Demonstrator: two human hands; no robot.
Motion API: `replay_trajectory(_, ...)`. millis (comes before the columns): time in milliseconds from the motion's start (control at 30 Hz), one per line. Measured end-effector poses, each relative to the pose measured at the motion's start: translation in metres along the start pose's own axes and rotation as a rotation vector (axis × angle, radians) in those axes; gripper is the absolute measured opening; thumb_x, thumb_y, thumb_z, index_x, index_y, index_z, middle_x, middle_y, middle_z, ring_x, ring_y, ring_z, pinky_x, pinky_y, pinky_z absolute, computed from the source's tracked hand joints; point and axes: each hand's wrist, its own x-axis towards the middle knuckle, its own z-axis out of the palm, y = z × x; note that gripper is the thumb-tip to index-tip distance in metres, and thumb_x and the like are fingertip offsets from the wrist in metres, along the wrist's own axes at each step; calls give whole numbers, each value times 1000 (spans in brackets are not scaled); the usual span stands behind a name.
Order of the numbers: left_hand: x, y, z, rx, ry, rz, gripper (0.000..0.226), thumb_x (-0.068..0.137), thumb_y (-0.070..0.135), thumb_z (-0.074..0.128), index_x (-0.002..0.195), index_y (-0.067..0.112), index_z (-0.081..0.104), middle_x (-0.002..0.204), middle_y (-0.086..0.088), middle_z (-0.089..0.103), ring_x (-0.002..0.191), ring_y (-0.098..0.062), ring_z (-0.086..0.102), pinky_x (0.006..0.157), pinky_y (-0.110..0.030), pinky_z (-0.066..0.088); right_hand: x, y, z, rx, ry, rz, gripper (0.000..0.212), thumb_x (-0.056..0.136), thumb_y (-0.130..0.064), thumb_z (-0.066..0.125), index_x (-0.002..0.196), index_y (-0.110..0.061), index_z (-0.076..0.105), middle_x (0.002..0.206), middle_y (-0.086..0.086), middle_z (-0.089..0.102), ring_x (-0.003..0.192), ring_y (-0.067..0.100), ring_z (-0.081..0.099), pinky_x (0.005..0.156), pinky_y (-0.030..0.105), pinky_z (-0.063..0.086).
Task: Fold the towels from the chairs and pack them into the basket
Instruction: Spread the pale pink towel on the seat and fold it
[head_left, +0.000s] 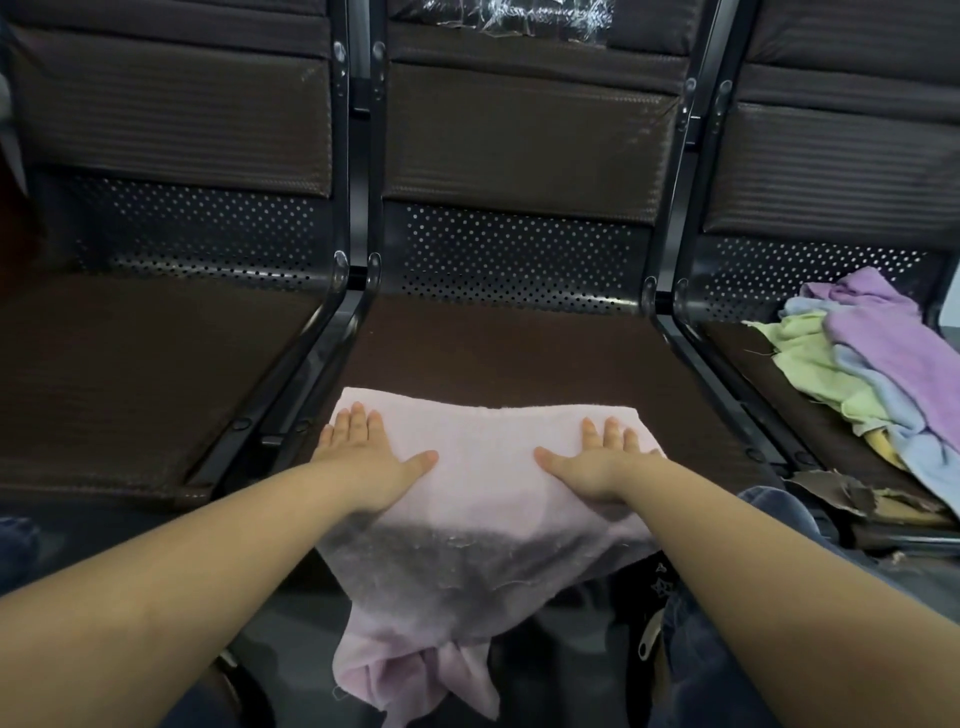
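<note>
Pink towel, thin, fuzzy, on middle chair; near half hangs crumpled over seat edge. Left hand and right hand flat on it, fingers spread. Purple, blue, green towels heaped on right chair.

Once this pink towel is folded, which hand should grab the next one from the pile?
Probably the right hand: the pile of towels lies on the seat to its right, while the left hand presses the pink towel farther away.
</note>
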Motion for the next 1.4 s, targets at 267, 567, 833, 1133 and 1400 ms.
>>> replay_trajectory(267,32,12,-8,34,61,-4,96,89,73,14,149,4,-15,157,-14,-23,146,-27,-18,118,-37,-8,29,-4,-9,-17,69,22,89,87,-75,20,151,-22,-13,158,6,-21,146,28,-17,117,50,-8)
replay_trajectory(567,89,20,-21,21,149,24,92,91,70,15,150,5,-13,157,-12,-21,146,-23,-19,118,-36,-10,91,-10,-19,-36,192,-4,87,87,-74,17,152,-23,-11,158,5,-20,146,27,-16,117,49,-7)
replay_trajectory(833,156,20,-41,11,220,47,91,91,70,15,151,7,-12,158,-10,-19,146,-22,-16,119,-35,-9,155,-24,-39,-65,285,-50,86,86,-75,14,152,-25,-8,159,3,-16,147,25,-14,118,47,-6)
replay_trajectory(1133,226,27,-65,29,259,41,93,89,72,13,151,8,-11,159,-9,-16,147,-22,-13,120,-36,-5,220,-37,-66,-55,367,-123,85,87,-74,15,153,-25,-4,160,2,-12,147,22,-11,119,46,-4)
replay_trajectory(1400,233,29,-68,39,373,51,86,91,68,23,153,10,8,161,-9,2,148,-24,0,120,-37,0,226,-36,-63,17,634,-211,66,94,-57,31,147,-17,31,157,8,21,145,23,15,119,42,9)
